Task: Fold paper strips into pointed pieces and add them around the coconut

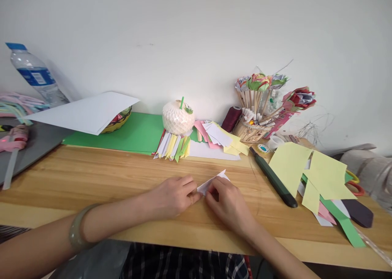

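A small folded piece of white paper (211,182) lies on the wooden table (122,169) between both hands. My left hand (179,193) grips its left end, fingers curled and thumb low against it. Over the right part of the paper, my right hand (225,195) is closed with its fingertips pressing the paper near the tabletop. One pointed corner of the paper sticks up beyond my right fingers. Just behind stand folded paper strips (172,145) in white, yellow and green, below a white textured fruit-shaped ornament (178,118).
A dark green pen-shaped tool (274,179) and yellow paper pieces (329,175) lie at right. Paper flowers (259,82) stand in a holder behind. Green sheets (137,132), a white sheet (88,111), a bottle (35,73) and a pink glue gun (15,138) are left.
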Available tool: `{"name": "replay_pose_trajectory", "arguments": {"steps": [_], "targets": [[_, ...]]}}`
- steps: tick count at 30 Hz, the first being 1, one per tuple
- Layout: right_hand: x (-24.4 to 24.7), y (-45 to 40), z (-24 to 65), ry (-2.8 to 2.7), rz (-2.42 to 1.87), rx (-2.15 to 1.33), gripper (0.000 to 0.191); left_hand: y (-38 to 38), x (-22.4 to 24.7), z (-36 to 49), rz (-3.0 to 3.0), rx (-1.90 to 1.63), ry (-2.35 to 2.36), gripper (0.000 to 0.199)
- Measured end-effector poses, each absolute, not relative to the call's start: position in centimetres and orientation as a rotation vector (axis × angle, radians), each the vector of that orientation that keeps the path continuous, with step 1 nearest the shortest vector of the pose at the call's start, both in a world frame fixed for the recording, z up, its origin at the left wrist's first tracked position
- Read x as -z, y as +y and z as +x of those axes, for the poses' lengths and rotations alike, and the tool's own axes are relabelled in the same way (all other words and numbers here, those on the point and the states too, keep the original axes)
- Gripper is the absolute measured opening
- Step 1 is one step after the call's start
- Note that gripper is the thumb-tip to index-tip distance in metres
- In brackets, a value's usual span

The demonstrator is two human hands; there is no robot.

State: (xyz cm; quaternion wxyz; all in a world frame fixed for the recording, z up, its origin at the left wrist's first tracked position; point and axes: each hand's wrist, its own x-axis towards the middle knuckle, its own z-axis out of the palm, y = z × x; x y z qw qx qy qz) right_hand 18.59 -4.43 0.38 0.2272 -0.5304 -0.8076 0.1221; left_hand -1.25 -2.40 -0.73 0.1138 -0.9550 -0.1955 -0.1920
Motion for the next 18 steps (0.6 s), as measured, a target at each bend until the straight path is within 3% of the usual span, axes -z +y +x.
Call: {"name": "replay_pose_trajectory", "arguments": {"steps": [7, 14, 18], "targets": [[-0.4, -4.4, 19.3, -2.299, -1.345, -0.359, 0.012, -2.3, 0.7, -1.2, -2.817, 0.557, -0.609, 0.019], [-1.0, -6.0, 21.2, -2.523, -1.065, -0.200, 0.029, -2.3, 0.5, -1.2, -2.813, 0.567, -0.665, 0.014], [-1.3, -6.8, 21.1, -2.594, -1.069, -0.159, 0.028, -2.3, 0.1, -1.0, -2.786, 0.582, -0.721, 0.024]]}}
